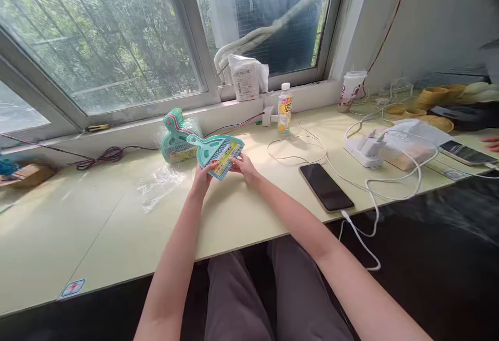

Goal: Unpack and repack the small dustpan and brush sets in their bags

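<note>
A teal mini dustpan [213, 146] with a yellow printed label is held up above the table, tilted, its handle pointing to the upper left. What looks like a row of brush bristles shows across its front. My left hand [202, 179] grips its lower left corner, with the thumb on the label. On the lower right edge, my right hand [245, 168] closes with its thumb on the front and fingers behind. Just behind and to the left stands a stack of similar dustpans [175, 138], partly wrapped in clear plastic. A crumpled clear plastic bag [159, 185] lies left of my left hand.
A phone [326, 187] on a white cable lies to my right. Beyond are a juice bottle [284, 108], a power strip [363, 153], tangled cables and a paper cup [351, 91]. At the far right edge, another person's hand [491, 143] shows beside a second phone [467, 153].
</note>
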### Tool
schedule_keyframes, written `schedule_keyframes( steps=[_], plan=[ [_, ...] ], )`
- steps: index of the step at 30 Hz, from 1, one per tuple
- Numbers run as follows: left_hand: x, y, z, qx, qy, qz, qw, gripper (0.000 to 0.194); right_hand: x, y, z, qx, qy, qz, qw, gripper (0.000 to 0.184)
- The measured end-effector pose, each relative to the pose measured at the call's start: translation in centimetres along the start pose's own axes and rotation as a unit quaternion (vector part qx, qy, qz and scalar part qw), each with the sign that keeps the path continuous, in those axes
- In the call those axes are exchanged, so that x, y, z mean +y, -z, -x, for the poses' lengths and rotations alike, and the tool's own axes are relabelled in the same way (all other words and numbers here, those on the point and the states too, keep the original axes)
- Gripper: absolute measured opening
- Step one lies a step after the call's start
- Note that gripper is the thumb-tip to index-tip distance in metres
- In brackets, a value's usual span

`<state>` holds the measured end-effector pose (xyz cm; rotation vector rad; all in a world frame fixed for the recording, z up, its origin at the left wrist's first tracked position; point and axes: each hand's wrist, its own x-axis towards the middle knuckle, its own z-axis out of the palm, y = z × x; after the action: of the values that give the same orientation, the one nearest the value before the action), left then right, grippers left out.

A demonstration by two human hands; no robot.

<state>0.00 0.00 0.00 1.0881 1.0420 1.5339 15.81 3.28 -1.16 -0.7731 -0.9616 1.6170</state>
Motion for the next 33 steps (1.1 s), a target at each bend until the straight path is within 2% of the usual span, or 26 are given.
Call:
schedule_keyframes(
  steps=[2, 4, 6, 7, 8, 10, 11, 12, 13, 15, 18, 20, 24, 26, 29, 31, 33],
  plan=[
    [-0.4, -0.1, -0.1, -0.031, 0.002, -0.027, 0.999, 0.062, 0.0, 0.2, 0.0, 0.016, 0.004, 0.003, 1.0, 0.022],
    [-0.5, 0.0, -0.2, -0.013, -0.004, -0.077, 0.997, 0.057, 0.0, 0.4, 0.0, 0.026, 0.014, 0.004, 1.0, 0.023],
    [-0.3, 0.4, -0.4, 0.045, -0.018, -0.145, 0.988, 0.045, -0.2, 0.7, 0.1, 0.032, 0.031, 0.002, 0.999, 0.023],
    [0.0, 0.8, -0.4, 0.111, -0.03, -0.196, 0.974, 0.041, -0.4, 0.9, 0.1, 0.033, 0.039, 0.001, 0.999, 0.023],
    [0.3, 1.4, -0.4, 0.196, -0.046, -0.256, 0.945, 0.039, -0.5, 1.0, 0.1, 0.034, 0.045, 0.001, 0.998, 0.023],
    [0.9, 3.1, -0.2, 0.367, -0.07, -0.38, 0.846, 0.04, -0.7, 1.3, 0.2, 0.04, 0.051, 0.001, 0.998, 0.021],
    [1.2, 4.1, -0.1, 0.423, -0.064, -0.43, 0.795, 0.045, -0.8, 1.4, 0.2, 0.043, 0.052, 0.0, 0.998, 0.02],
    [1.4, 5.0, 0.0, 0.452, -0.042, -0.468, 0.758, 0.052, -0.8, 1.5, 0.2, 0.046, 0.054, -0.002, 0.998, 0.019],
    [1.5, 5.9, 0.1, 0.46, -0.011, -0.495, 0.737, 0.057, -0.8, 1.6, 0.2, 0.047, 0.055, -0.005, 0.997, 0.019],
    [1.5, 7.4, 0.2, 0.433, 0.061, -0.538, 0.721, 0.061, -0.9, 1.7, 0.3, 0.049, 0.056, -0.009, 0.997, 0.02],
    [1.1, 8.2, 0.1, 0.368, 0.102, -0.597, 0.705, 0.046, -0.9, 1.7, 0.3, 0.05, 0.055, -0.006, 0.997, 0.02],
    [1.0, 8.1, 0.0, 0.328, 0.075, -0.631, 0.699, 0.037, -0.8, 1.7, 0.3, 0.05, 0.053, -0.001, 0.997, 0.019],
    [1.3, 7.6, 0.1, 0.256, 0.045, -0.656, 0.709, 0.046, -0.8, 1.9, 0.2, 0.051, 0.055, 0.004, 0.997, 0.019],
    [1.5, 7.2, 0.3, 0.26, 0.013, -0.653, 0.711, 0.049, -0.9, 1.9, 0.3, 0.046, 0.057, 0.005, 0.997, 0.019],
    [1.7, 6.6, 0.5, 0.287, -0.085, -0.638, 0.709, 0.055, -1.2, 1.9, 0.4, 0.02, 0.054, 0.013, 0.998, 0.021],
    [1.8, 6.3, 0.7, 0.294, -0.135, -0.63, 0.706, 0.055, -1.4, 2.0, 0.6, -0.015, 0.048, 0.022, 0.998, 0.023],
    [1.9, 6.1, 0.8, 0.298, -0.156, -0.621, 0.708, 0.053, -1.6, 2.0, 0.7, -0.061, 0.036, 0.036, 0.997, 0.027]
  ],
)
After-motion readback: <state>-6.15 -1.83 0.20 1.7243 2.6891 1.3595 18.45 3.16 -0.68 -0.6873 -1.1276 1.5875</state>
